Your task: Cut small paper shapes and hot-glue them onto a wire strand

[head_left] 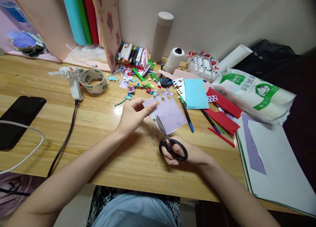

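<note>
The left hand is pinching a notched lilac paper sheet between thumb and fingers, the right hand is gripping black-handled metal scissors, blades just below that thumb, apparently cutting, and the next stroke is seemingly requiring a steady sheet.

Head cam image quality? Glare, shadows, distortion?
Head view: bright glare patch on the light wooden tabletop, beside the left hand; soft shadow below the right hand; tall grey-beige cylindrical bottle leans, likely wide-angle distortion; far right edge dark, detail lost.
</note>
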Tool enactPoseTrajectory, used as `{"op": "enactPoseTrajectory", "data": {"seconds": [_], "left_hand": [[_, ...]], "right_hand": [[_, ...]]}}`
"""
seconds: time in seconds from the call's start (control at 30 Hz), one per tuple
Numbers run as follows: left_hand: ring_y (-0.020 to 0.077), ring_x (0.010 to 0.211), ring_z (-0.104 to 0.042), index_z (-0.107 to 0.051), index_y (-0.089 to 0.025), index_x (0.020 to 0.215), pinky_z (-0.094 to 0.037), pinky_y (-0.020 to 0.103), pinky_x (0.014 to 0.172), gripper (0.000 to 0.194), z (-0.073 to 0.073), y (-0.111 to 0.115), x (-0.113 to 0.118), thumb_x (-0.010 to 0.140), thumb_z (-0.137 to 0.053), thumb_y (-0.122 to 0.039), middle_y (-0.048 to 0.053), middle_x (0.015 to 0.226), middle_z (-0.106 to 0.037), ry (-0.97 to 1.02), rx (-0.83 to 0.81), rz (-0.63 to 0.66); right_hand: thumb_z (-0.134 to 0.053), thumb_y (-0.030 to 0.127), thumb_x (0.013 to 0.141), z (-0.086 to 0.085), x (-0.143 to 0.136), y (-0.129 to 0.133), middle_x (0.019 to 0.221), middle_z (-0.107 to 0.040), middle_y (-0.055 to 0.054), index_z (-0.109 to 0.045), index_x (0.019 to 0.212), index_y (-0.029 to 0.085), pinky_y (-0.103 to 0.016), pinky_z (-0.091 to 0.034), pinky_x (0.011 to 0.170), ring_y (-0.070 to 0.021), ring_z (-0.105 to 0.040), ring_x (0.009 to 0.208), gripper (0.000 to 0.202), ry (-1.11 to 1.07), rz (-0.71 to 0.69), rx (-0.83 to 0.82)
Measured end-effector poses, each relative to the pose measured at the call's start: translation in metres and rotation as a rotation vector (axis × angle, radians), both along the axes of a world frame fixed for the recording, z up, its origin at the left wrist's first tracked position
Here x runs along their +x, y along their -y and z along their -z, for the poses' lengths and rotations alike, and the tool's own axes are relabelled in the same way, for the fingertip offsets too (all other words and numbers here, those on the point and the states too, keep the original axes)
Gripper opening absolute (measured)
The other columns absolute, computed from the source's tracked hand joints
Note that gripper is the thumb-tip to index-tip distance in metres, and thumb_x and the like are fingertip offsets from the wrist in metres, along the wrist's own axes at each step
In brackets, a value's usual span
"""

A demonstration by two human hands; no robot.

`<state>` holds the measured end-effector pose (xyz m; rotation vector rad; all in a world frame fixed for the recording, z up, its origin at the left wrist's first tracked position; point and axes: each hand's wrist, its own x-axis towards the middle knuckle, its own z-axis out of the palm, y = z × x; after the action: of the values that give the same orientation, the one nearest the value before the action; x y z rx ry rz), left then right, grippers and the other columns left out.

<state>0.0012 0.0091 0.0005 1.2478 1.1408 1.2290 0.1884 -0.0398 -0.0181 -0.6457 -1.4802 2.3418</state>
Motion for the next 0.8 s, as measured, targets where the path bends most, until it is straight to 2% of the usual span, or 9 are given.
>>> {"op": "enactPoseTrajectory", "data": {"seconds": [0.3,0.63,0.8], "left_hand": [[0.0073,0.052,-0.046,-0.063,-0.017,0.069,-0.038,0.019,0.048,0.023,-0.003,0.003,0.002,0.071,-0.069,-0.039,-0.003,0.061,-0.057,0.019,0.052,-0.158],[0.0073,0.054,-0.049,-0.059,-0.016,0.07,-0.043,0.018,0.049,0.025,0.001,0.009,0.011,0.071,-0.069,-0.038,-0.002,0.064,-0.056,0.044,0.011,-0.074],[0.0068,0.055,-0.049,-0.057,-0.016,0.069,-0.043,0.017,0.051,0.025,0.001,0.009,0.011,0.071,-0.07,-0.037,-0.003,0.065,-0.056,0.095,-0.061,-0.024]], "right_hand": [[-0.044,0.075,0.073,-0.001,-0.001,0.001,0.05,-0.044,0.003,-0.043,0.065,0.014,-0.019,-0.025,0.042,-0.0061,-0.034,0.042,0.061,-0.012,0.0,-0.012],[-0.032,0.082,0.069,0.0,-0.002,0.004,0.051,-0.045,0.003,-0.043,0.066,0.015,-0.019,-0.021,0.042,-0.0053,-0.03,0.042,0.068,0.029,0.063,0.059],[-0.032,0.084,0.065,0.002,-0.002,0.004,0.051,-0.045,0.003,-0.042,0.066,0.016,-0.019,-0.019,0.04,-0.0051,-0.029,0.041,0.069,-0.028,0.049,0.007]]}}
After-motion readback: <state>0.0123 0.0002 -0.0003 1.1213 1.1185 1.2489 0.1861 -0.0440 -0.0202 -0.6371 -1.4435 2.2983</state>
